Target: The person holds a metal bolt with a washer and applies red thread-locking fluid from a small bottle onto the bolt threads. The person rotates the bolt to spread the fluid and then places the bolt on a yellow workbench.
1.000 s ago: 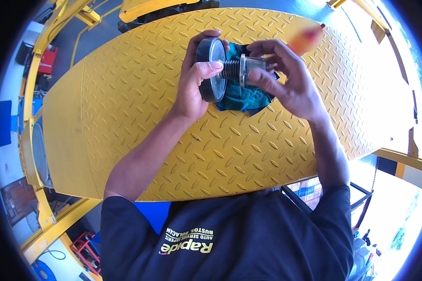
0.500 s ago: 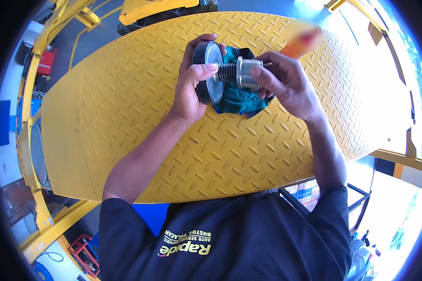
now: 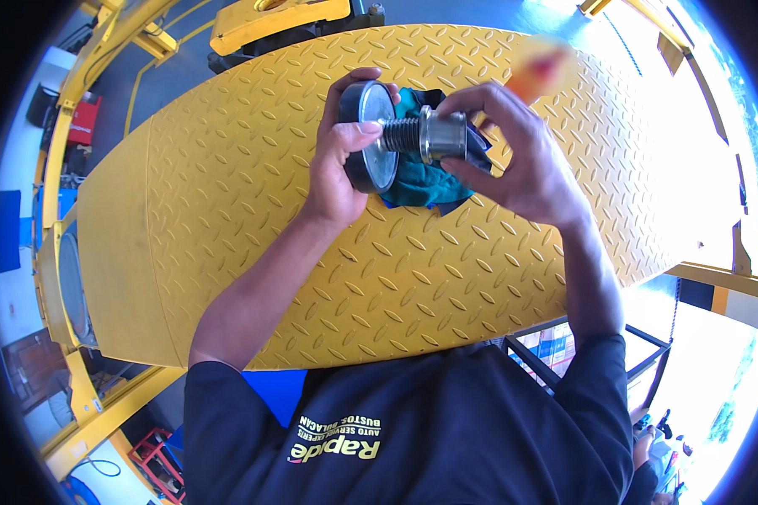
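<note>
My left hand point(image 3: 335, 172) is closed round a round lift pad point(image 3: 382, 160), a dark-rimmed disc with a metal face, its thumb resting by the base of the stem. From the disc's centre a threaded stem point(image 3: 403, 135) points to the right. A shiny flanged metal collar point(image 3: 446, 136) sits on the stem's far end. My right hand point(image 3: 526, 156) pinches that collar, fingers above and thumb below. Behind and beneath the parts, a crumpled teal and dark cloth point(image 3: 421, 183) lies on the yellow tread-plate surface point(image 3: 354, 290).
A blurred orange and red object point(image 3: 537, 76) stands at the plate's far right. Beyond the far edge is a yellow and black machine part point(image 3: 282, 25). Yellow posts point(image 3: 69, 109) rise at the left. A dark metal frame point(image 3: 644, 353) stands below the right edge.
My right hand has shifted its grip on the collar, its thumb now lower and its fingers spread wider across it. The lift pad has moved slightly left and nearer.
</note>
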Demonstrator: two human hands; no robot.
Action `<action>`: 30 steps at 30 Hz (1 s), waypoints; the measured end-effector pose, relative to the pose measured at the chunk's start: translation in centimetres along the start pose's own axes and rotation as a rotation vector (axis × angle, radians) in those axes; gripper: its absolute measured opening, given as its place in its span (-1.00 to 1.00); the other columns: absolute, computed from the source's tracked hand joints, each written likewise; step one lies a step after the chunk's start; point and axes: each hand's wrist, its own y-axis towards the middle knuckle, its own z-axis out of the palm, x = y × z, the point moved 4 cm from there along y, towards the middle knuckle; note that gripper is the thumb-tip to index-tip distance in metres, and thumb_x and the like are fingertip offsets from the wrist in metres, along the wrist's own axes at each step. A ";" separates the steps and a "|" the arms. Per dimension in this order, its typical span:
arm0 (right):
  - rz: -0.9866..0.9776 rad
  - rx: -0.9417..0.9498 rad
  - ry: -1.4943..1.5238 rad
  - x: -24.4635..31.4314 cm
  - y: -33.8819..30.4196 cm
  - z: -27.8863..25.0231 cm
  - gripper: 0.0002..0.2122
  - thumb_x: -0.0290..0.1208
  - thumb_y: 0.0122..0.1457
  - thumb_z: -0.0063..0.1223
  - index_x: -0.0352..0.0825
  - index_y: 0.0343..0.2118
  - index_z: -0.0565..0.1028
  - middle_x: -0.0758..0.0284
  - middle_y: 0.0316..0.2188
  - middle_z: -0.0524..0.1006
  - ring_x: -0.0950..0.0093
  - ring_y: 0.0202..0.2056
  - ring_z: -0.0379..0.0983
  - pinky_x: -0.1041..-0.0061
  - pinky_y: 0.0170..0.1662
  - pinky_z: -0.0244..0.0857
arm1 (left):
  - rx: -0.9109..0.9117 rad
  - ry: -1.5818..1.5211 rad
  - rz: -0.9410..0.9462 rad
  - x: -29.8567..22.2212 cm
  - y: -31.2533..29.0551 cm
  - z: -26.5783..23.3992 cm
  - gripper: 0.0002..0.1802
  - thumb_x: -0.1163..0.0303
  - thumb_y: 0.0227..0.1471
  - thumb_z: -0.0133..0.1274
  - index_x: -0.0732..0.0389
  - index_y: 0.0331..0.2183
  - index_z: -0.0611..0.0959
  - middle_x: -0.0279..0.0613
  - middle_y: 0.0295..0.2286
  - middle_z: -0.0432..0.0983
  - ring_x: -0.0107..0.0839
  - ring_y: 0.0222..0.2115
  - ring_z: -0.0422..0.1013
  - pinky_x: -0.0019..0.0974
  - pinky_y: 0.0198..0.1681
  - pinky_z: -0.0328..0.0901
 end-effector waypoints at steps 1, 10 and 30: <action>-0.220 -0.086 -0.138 0.8 0.3 -0.2 -0.48 -0.19 0.20 0.59 -0.33 0.12 0.60 0.27 -0.15 0.66 0.39 -0.14 0.64 0.34 -0.02 0.52 | -0.011 -0.013 -0.018 0.1 0.1 -0.2 -0.14 0.14 0.13 0.09 0.24 0.39 0.32 0.11 0.15 0.51 -0.09 0.23 0.45 -0.02 0.36 0.35; 0.282 0.142 0.228 -1.1 -0.2 0.8 -0.55 -0.35 0.25 0.50 -0.29 0.16 0.58 0.23 0.02 0.63 0.33 0.01 0.62 0.25 0.07 0.50 | 0.036 0.006 0.033 -0.1 -0.1 0.1 -0.26 0.25 0.11 0.08 0.17 0.32 0.40 -0.02 0.06 0.51 -0.27 0.13 0.45 -0.14 0.32 0.34; -0.157 -0.227 -0.085 1.0 -0.1 0.9 -0.49 -0.27 0.21 0.55 -0.28 0.16 0.57 0.22 0.06 0.63 0.25 -0.03 0.62 0.19 0.03 0.55 | -0.036 -0.078 -0.015 0.2 0.3 -0.6 -0.13 0.07 0.13 0.05 0.26 0.38 0.35 0.17 0.16 0.53 -0.05 0.23 0.46 0.01 0.36 0.36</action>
